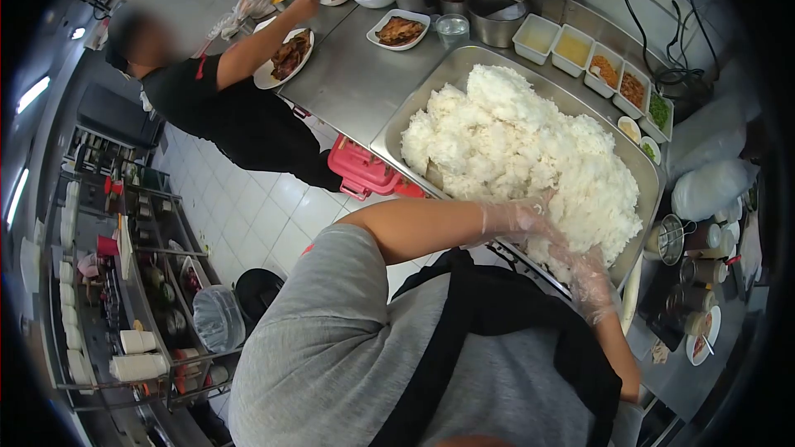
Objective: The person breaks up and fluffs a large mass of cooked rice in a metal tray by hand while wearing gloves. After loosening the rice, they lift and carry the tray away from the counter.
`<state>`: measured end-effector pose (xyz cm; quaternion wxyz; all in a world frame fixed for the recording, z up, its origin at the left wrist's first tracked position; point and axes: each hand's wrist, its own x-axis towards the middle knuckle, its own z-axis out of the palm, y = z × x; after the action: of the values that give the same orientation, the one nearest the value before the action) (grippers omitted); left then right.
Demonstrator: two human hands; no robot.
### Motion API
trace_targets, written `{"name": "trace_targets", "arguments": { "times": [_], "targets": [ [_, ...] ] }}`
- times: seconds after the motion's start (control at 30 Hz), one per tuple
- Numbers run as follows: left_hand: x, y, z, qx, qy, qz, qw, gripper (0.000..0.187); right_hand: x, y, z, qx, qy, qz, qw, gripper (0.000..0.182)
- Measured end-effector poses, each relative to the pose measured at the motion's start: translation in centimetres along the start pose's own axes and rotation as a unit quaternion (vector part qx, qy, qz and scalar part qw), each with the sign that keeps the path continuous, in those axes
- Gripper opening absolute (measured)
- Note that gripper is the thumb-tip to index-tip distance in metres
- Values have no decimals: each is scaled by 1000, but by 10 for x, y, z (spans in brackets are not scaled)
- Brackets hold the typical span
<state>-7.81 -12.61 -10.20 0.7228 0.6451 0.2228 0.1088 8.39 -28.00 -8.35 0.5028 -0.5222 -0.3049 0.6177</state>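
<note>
A large metal tray (648,167) holds a big mound of cooked white rice (513,132) in front of me. My left hand (530,219), in a clear plastic glove, is at the near side of the mound with its fingers curved into the rice. Close beside it, my right hand (590,277), gloved the same way, grips rice near the tray's near right corner. Rice lies between and around both hands and hides part of the fingers.
Several white tubs (573,47) of toppings line the tray's far side. A glass of water (452,30) and a dish of browned food (399,31) stand beyond. At left a co-worker (224,99) reaches over a plate of meat (290,58). A pink cooler (360,167) sits below the counter.
</note>
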Motion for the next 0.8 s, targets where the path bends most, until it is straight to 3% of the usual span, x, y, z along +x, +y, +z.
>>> {"name": "trace_targets", "arguments": {
  "times": [0.03,0.1,0.2,0.27,0.3,0.33,0.37,0.43,0.47,0.53,0.6,0.63,0.73,0.8],
  "targets": [
    [19,-51,-12,123,-33,163,978,92,2,6,-4,33,5,-4,999,49],
    [30,-75,-23,242,-38,272,931,83,11,1,-9,50,10,-19,999,45],
    [25,-37,-33,240,42,128,961,68,41,-14,-10,76,16,-39,996,40],
    [18,4,-38,236,97,32,966,58,49,-30,-9,-135,35,-92,986,39],
    [8,40,-35,200,89,69,973,58,43,-51,-9,-346,52,-133,927,39],
    [-8,88,-30,163,80,106,978,58,37,-72,-9,-541,67,-167,822,39],
    [-17,113,-30,126,71,143,979,57,30,-89,-3,-576,79,-162,797,43],
    [-19,119,-43,285,91,191,935,60,18,-121,15,-642,104,-151,745,50],
    [-17,122,-49,362,100,213,902,62,16,-132,17,-654,102,-146,736,48],
    [-5,122,-57,461,131,168,861,54,16,-147,21,-677,97,-135,717,47],
    [6,121,-61,553,159,121,809,46,27,-154,26,-631,134,-169,745,48],
    [-5,139,-54,540,178,111,815,37,32,-158,29,-606,152,-186,758,49],
    [-16,172,-39,606,129,8,785,40,39,-175,44,-642,175,-146,732,57],
    [-17,164,-37,577,141,51,803,40,30,-191,45,-601,98,-159,777,57]
  ]
}}
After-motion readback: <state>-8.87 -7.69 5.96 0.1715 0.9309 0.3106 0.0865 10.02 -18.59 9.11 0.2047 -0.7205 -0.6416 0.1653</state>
